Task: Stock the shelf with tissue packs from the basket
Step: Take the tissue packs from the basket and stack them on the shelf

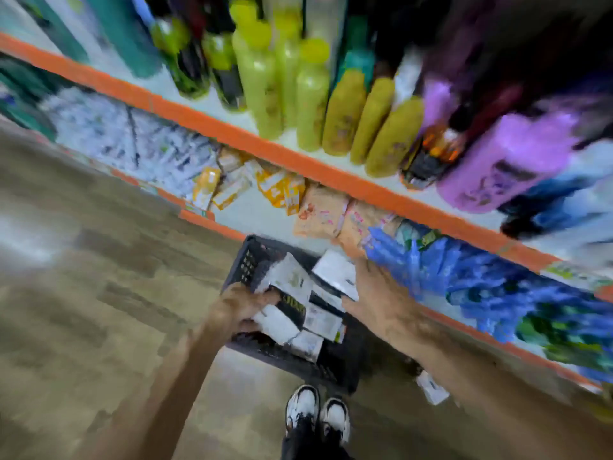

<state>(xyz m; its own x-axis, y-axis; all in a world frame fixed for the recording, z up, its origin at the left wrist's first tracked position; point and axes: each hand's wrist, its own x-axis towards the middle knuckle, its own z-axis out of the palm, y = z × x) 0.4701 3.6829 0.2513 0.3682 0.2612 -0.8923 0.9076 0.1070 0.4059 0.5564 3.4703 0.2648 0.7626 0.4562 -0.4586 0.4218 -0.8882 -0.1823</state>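
Ideally the left hand (243,307), curled round a tissue pack (275,322) in the basket (245,260) on the floor, lifts it straight out while the flat, seemingly empty right hand (374,293) readies space on the shelf (255,214).

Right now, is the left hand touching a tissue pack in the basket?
Touching. Head view: the left hand has fingers above and thumb below a white tissue pack inside the black basket, no gap visible.
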